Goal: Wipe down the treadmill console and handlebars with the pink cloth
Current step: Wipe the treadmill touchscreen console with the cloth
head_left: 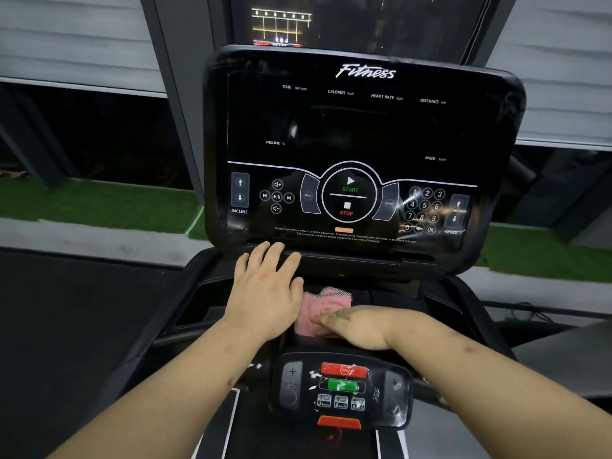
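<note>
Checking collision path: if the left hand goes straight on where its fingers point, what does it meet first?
The lower edge of the console. The left hand lies flat and its fingertips look already at it, though contact is unclear.
</note>
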`<action>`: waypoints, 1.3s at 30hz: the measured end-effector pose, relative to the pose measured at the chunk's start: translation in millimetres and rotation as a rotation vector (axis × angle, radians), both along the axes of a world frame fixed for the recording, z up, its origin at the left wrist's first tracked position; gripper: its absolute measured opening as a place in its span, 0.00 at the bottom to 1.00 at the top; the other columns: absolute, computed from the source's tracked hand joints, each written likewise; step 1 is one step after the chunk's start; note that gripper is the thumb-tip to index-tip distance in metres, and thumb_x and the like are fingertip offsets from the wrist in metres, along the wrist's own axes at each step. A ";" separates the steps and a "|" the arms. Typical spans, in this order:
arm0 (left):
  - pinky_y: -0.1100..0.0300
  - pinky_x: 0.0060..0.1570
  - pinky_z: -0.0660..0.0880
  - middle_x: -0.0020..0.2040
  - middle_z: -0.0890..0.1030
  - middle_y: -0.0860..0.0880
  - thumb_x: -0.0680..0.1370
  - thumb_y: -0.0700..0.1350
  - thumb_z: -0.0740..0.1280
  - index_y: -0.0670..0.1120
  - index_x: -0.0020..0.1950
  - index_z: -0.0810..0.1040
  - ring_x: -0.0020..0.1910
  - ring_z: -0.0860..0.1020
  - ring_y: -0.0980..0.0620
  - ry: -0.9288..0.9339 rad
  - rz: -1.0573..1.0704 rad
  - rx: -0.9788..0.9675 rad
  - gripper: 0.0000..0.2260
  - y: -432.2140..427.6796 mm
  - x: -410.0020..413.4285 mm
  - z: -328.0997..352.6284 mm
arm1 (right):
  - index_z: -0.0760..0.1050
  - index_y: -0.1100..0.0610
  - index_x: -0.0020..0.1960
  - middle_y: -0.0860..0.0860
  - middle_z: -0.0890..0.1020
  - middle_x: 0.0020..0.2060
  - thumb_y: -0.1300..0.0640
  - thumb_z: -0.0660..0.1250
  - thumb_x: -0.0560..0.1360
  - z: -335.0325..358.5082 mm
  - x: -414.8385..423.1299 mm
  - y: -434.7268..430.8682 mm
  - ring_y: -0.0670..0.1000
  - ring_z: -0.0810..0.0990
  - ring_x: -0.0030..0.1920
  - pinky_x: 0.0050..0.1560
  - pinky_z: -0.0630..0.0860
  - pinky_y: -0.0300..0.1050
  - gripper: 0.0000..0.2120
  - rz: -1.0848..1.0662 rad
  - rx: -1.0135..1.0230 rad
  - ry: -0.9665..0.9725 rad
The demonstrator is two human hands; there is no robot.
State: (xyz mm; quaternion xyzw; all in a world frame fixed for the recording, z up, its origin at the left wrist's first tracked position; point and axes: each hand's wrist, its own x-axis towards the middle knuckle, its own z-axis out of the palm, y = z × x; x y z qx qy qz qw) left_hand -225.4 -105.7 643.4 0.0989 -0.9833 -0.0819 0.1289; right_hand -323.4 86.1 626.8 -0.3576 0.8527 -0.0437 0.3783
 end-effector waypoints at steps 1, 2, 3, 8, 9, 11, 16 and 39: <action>0.42 0.79 0.54 0.80 0.65 0.48 0.84 0.56 0.56 0.54 0.78 0.68 0.81 0.57 0.45 0.002 0.001 -0.002 0.22 -0.5 0.3 -0.2 | 0.60 0.42 0.82 0.44 0.61 0.81 0.31 0.40 0.82 -1.5 -2.6 9.9 0.49 0.59 0.81 0.80 0.54 0.50 0.33 0.005 0.009 0.005; 0.42 0.79 0.54 0.80 0.65 0.48 0.84 0.56 0.56 0.54 0.78 0.68 0.81 0.57 0.45 0.001 0.000 -0.003 0.22 -1.0 0.6 -0.5 | 0.59 0.41 0.82 0.43 0.60 0.82 0.33 0.40 0.83 -3.7 -7.4 19.7 0.48 0.57 0.81 0.81 0.53 0.49 0.31 -0.013 0.013 0.008; 0.42 0.79 0.54 0.80 0.65 0.48 0.84 0.56 0.56 0.55 0.78 0.68 0.81 0.57 0.45 0.000 -0.002 -0.003 0.22 -1.6 0.8 -1.1 | 0.58 0.41 0.82 0.43 0.59 0.82 0.34 0.41 0.83 -5.3 -12.0 28.1 0.49 0.57 0.82 0.81 0.53 0.49 0.30 -0.051 0.016 0.019; 0.42 0.79 0.54 0.80 0.64 0.49 0.84 0.56 0.55 0.55 0.78 0.66 0.81 0.56 0.46 -0.007 0.004 0.007 0.22 -1.3 1.7 -1.4 | 0.52 0.40 0.83 0.43 0.52 0.83 0.27 0.40 0.77 -13.7 -26.0 21.7 0.48 0.53 0.83 0.82 0.50 0.52 0.38 -0.195 -0.015 0.081; 0.42 0.80 0.53 0.80 0.63 0.49 0.84 0.56 0.55 0.55 0.79 0.66 0.81 0.55 0.46 -0.012 0.002 0.009 0.22 -0.9 1.6 -0.9 | 0.50 0.42 0.84 0.43 0.52 0.83 0.30 0.42 0.81 -13.9 -24.7 11.7 0.49 0.52 0.83 0.82 0.49 0.53 0.35 -0.216 -0.020 0.092; 0.42 0.80 0.53 0.81 0.62 0.48 0.84 0.56 0.55 0.55 0.79 0.65 0.82 0.54 0.46 -0.022 0.000 0.009 0.23 -0.8 1.0 0.3 | 0.50 0.45 0.84 0.44 0.51 0.83 0.34 0.45 0.84 -10.5 -21.3 -8.6 0.50 0.50 0.83 0.82 0.47 0.53 0.31 -0.207 -0.025 0.112; 0.43 0.80 0.51 0.81 0.61 0.48 0.84 0.56 0.55 0.55 0.80 0.65 0.82 0.53 0.46 -0.030 0.004 0.020 0.23 1.3 1.2 3.9 | 0.52 0.46 0.84 0.46 0.52 0.84 0.38 0.44 0.86 -14.2 -14.7 -42.4 0.49 0.49 0.83 0.83 0.47 0.54 0.29 -0.128 -0.056 0.113; 0.44 0.79 0.53 0.81 0.63 0.50 0.85 0.54 0.54 0.55 0.78 0.67 0.81 0.54 0.47 -0.023 -0.010 0.084 0.21 -3.2 1.2 8.7 | 0.52 0.41 0.84 0.42 0.49 0.84 0.42 0.53 0.86 1.3 -19.2 -18.5 0.53 0.49 0.83 0.82 0.50 0.58 0.27 -0.090 0.119 0.152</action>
